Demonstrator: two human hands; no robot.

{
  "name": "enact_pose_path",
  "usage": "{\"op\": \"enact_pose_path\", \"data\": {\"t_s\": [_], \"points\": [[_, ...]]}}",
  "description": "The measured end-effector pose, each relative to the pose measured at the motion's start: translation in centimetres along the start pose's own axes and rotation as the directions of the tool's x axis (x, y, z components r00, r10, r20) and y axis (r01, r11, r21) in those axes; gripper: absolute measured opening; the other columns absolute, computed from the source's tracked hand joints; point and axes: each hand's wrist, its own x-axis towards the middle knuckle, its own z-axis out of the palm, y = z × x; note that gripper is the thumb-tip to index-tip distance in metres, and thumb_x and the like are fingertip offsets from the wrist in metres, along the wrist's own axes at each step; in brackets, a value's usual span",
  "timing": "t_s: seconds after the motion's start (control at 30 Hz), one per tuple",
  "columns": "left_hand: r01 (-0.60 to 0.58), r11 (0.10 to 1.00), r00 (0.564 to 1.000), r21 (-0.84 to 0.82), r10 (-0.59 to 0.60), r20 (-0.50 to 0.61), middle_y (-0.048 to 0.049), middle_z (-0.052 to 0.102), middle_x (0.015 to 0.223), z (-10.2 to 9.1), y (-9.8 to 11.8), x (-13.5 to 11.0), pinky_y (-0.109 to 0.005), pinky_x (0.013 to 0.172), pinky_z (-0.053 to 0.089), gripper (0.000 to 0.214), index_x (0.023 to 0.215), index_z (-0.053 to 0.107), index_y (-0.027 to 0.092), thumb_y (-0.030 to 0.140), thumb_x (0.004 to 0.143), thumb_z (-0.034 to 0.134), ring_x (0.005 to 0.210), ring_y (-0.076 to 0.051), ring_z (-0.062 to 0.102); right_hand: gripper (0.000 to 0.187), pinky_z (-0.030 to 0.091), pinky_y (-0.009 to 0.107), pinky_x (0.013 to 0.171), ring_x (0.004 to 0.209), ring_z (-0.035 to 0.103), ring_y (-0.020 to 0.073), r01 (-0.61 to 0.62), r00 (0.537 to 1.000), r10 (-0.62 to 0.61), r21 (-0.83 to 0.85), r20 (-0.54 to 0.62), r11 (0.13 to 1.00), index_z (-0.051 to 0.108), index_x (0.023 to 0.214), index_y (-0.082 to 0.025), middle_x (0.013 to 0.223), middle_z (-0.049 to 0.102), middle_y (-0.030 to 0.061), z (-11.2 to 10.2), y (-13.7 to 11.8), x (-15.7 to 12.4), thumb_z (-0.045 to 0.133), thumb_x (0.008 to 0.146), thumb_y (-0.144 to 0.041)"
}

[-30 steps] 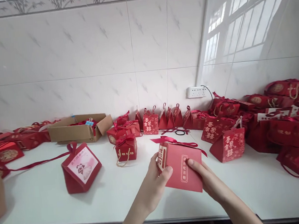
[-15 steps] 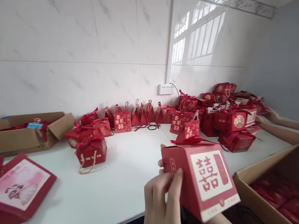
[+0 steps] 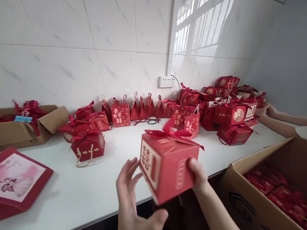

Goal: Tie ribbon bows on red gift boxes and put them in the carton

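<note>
A red cube gift box (image 3: 166,166) with a red ribbon bow on top and a white double-happiness sign on its side is held tilted above the white table's front edge (image 3: 69,201). My right hand (image 3: 198,173) grips the box's right side, thumb on the front face. My left hand (image 3: 133,206) is just left of the box with its fingers spread, fingertips near the box's left face, holding nothing.
Many red gift boxes and bags (image 3: 223,112) crowd the table's back and right. An open cardboard box (image 3: 17,128) sits at back left, a red picture box (image 3: 14,181) at left. A cardboard carton (image 3: 278,186) of red items stands low right. Another person's arms (image 3: 285,123) reach in.
My view swung right and the carton came into sight. I turned the box, and my left hand let go of it and opened; my right hand keeps its grip.
</note>
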Motion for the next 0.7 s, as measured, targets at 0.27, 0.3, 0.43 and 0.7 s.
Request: {"op": "enact_pose_path", "data": {"t_s": [0.27,0.3,0.43,0.7], "points": [[0.444,0.823,0.879,-0.354,-0.478,-0.009,-0.0106,0.057,0.125,-1.4,-0.8,1.2,-0.038,0.09,0.051,0.061,0.128,0.043,0.026,0.053,0.078,0.062,0.112,-0.028,0.058,0.081,0.045,0.046,0.101,0.128,0.043,0.0289,0.07,0.986,-0.013,-0.337,0.168,0.939,0.015,0.149,-0.025,0.139,0.039,0.0131,2.9,-3.8,-1.7,0.058,0.084,-0.046],[0.467,0.81,0.865,-0.355,-0.502,-0.008,-0.0099,0.057,0.124,-1.6,-0.6,1.3,-0.038,0.089,0.051,0.057,0.126,0.044,0.026,0.055,0.079,0.06,0.111,-0.028,0.058,0.079,0.047,0.043,0.099,0.129,0.043,0.0279,0.094,0.982,-0.032,-0.336,0.187,0.937,0.016,0.149,-0.026,0.141,0.038,0.0121,2.9,-4.0,-1.9,0.057,0.085,-0.044],[0.484,0.831,0.848,-0.274,-0.523,-0.087,-0.0083,0.056,0.124,-1.9,0.7,1.6,-0.036,0.086,0.052,0.057,0.123,0.043,0.027,0.058,0.078,0.059,0.11,-0.026,0.058,0.07,0.055,0.034,0.089,0.128,0.046,0.026,0.124,0.984,-0.069,-0.352,0.165,0.928,0.024,0.147,-0.028,0.142,0.04,0.0101,2.6,-4.1,-2.5,0.057,0.086,-0.04],[0.474,0.847,0.878,-0.24,-0.474,0.063,-0.0118,0.053,0.132,-1.8,3.0,1.6,-0.038,0.089,0.052,0.076,0.137,0.035,0.027,0.057,0.074,0.064,0.113,-0.029,0.057,0.062,0.06,0.033,0.08,0.115,0.058,0.026,0.163,0.981,-0.195,-0.497,-0.014,0.852,0.035,0.143,-0.025,0.134,0.05,0.0113,2.9,-4.2,-4.6,0.059,0.086,-0.034]]}}
